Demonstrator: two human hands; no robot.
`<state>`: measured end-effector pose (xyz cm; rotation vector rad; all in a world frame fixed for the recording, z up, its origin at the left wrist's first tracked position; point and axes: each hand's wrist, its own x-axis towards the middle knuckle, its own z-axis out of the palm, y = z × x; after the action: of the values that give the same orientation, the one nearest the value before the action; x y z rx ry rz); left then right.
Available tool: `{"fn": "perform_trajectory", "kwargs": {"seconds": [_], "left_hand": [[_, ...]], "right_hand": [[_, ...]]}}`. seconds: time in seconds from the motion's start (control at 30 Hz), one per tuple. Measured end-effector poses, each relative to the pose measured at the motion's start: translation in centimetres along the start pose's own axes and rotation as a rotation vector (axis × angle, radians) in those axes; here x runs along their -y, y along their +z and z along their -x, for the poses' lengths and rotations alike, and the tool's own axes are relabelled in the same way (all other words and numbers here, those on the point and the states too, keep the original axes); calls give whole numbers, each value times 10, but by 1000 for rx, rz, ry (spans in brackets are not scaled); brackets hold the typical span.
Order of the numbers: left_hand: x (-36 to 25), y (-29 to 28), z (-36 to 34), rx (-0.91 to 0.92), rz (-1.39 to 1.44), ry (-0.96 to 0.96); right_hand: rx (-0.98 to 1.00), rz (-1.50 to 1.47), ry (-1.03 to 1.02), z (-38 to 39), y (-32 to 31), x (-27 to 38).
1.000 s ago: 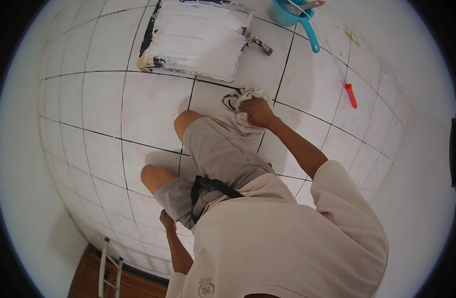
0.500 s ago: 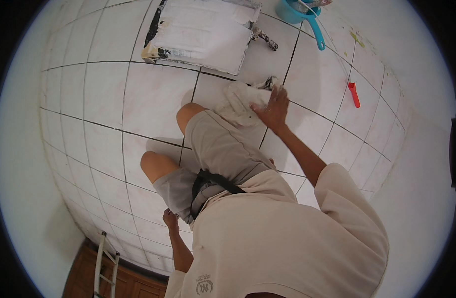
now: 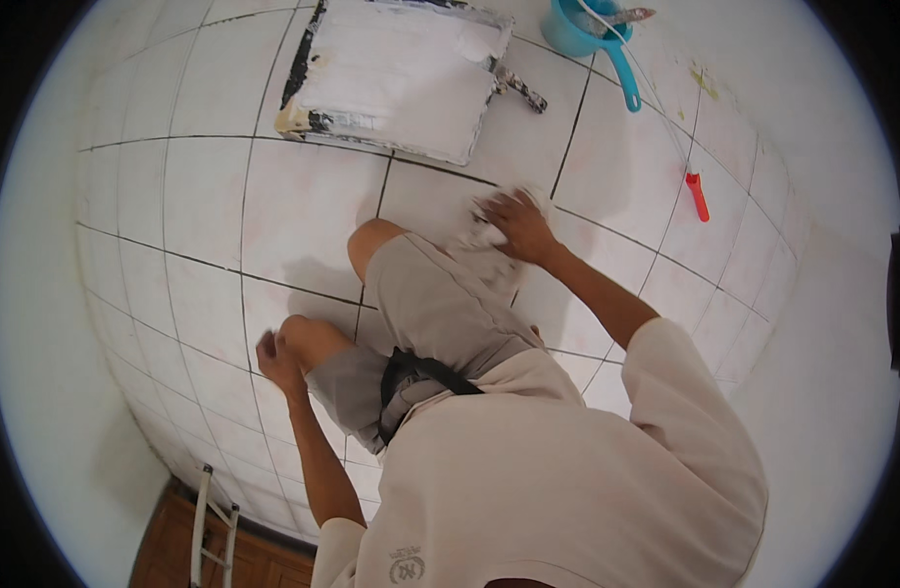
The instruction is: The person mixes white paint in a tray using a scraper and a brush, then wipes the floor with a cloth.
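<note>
My right hand point(image 3: 520, 223) presses a white rag point(image 3: 489, 233) flat on the white tiled floor point(image 3: 303, 206), just in front of my bent knee. The rag is blurred with motion and partly hidden under the fingers. My left hand point(image 3: 276, 361) rests on the floor tiles beside my other knee, fingers curled, with nothing seen in it. I am crouched low in grey shorts and a cream shirt.
A paint-smeared white tray point(image 3: 396, 73) lies at the top centre, a roller handle point(image 3: 516, 88) at its right edge. A blue scoop point(image 3: 592, 34) stands top right, a small red tool point(image 3: 698, 196) to the right. A metal ladder point(image 3: 210, 524) and wooden door are lower left.
My right hand has swept the rag across the tile, first rightward then back to the left. My left hand has come out from beside my hip to the floor by my knee.
</note>
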<state>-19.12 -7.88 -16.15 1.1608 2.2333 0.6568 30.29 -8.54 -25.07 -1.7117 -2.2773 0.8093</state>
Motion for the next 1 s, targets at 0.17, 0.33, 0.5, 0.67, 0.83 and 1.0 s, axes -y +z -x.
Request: {"fn": "perform_trajectory", "kwargs": {"seconds": [0.17,0.33,0.5,0.67,0.83,1.0], "left_hand": [[-97,74,-34,272,207,17],[-122,141,-64,620,679,-468],[-156,212,-98,799,909,-486],[-192,263,-105,821,1081,-630],[-200,282,-118,902,1370,-669],[-190,287,-122,876,1450,-674]], "right_hand": [[34,205,350,61,-34,-25],[-241,-13,539,-3,-68,-59],[-446,12,500,-96,-74,-108],[-388,52,430,-117,-66,-135],[-422,-102,407,-109,-72,-125],[-402,-203,520,-94,-88,-96]]}}
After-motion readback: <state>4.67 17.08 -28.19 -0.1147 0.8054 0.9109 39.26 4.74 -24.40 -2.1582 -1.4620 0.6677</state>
